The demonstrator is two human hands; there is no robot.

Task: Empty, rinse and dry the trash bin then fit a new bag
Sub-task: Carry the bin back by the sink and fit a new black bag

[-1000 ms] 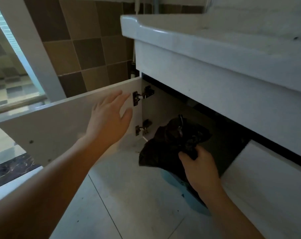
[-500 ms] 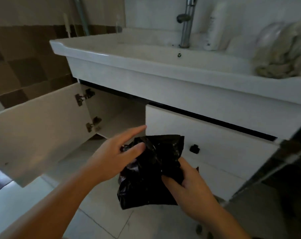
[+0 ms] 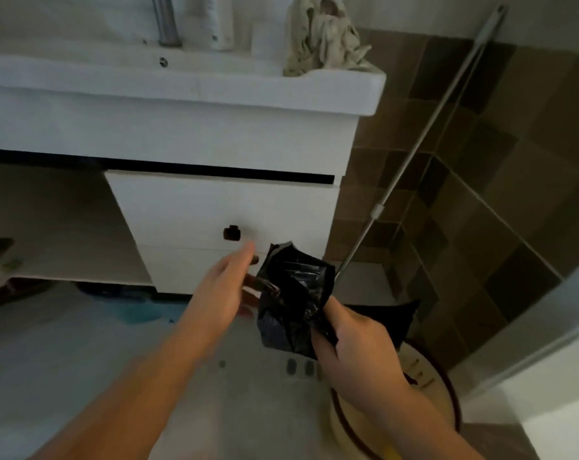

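Right hand (image 3: 358,346) has its fingers curled around the lower edge of a crumpled black trash bag (image 3: 294,297), thumb across the front of the plastic. The bag is bunched into a wad and held upright in the air, in front of the white vanity cabinet (image 3: 221,210), below and right of its black door knob (image 3: 231,233).

Left hand (image 3: 226,290) is flat, fingers straight and close together, pointing toward the cabinet door. It sits just left of the bag. Fingertips are motion-blurred, so contact with the bag's left edge looks likely but I can't confirm. It grips nothing.

Both forearms come in from the bottom of the view and converge on the bag, left from lower left, right from lower right.

Relative to the cabinet:
- Basin (image 3: 182,84) on top, with a metal tap stem (image 3: 165,21) at the back and a beige rag (image 3: 324,41) heaped on the right end of its rim.
- Left door area is open, interior dim. A blue object (image 3: 138,312) lies on the floor just below it, too blurred to identify.
- A mop handle (image 3: 414,154) leans against the brown tiled wall (image 3: 480,161) on its right.
- Front right, on the floor under the right wrist, a cream round bin (image 3: 424,419) with a dark red rim, a black bag flap (image 3: 391,320) above it.
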